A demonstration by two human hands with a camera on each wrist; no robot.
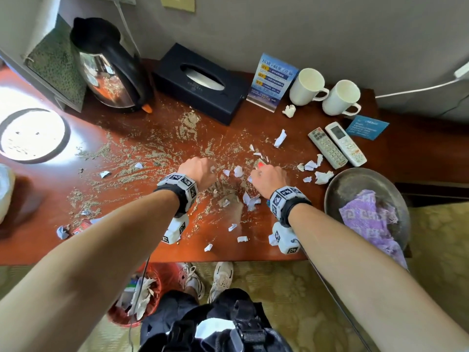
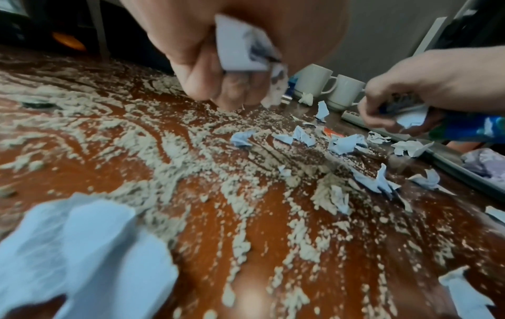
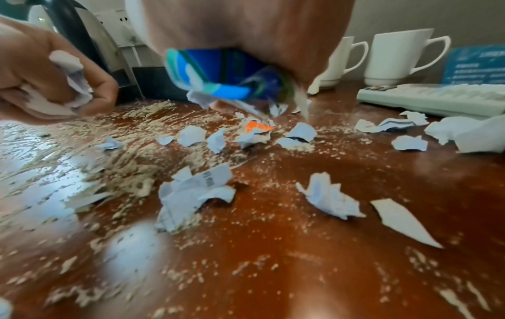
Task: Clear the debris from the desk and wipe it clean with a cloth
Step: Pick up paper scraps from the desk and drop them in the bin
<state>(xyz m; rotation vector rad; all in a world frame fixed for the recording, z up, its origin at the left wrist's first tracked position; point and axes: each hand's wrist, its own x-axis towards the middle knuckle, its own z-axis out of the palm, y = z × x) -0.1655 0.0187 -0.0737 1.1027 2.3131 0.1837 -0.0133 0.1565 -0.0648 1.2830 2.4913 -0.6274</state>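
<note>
At frame centre, I kept my left hand (image 1: 200, 171) fisted on paper scraps (image 2: 240, 45) and my right hand (image 1: 266, 177) gripping a blue wrapper (image 3: 218, 77), pooling debris (image 1: 238, 171); cloth (image 1: 365, 217) waited lower right.

1. a red-brown desk (image 1: 279, 247) stands against a grey wall, strewn with sandy crumbs (image 1: 187, 125) and torn paper scraps (image 1: 280, 138).
2. the left hand (image 1: 199, 171) and right hand (image 1: 266, 177) are curled into fists over the middle of the desk, each wrist wearing a marker band.
3. at the back stand a kettle (image 1: 109, 69), a black tissue box (image 1: 203, 82), a blue card stand (image 1: 271, 82) and two white mugs (image 1: 308, 86).
4. two remotes (image 1: 337, 146) lie side by side near the mugs.
5. a metal bowl (image 1: 355, 181) at the right edge holds a purple cloth (image 1: 368, 219).
6. a red bin (image 1: 142, 293) with paper waste sits on the floor beside the person's shoes.
</note>
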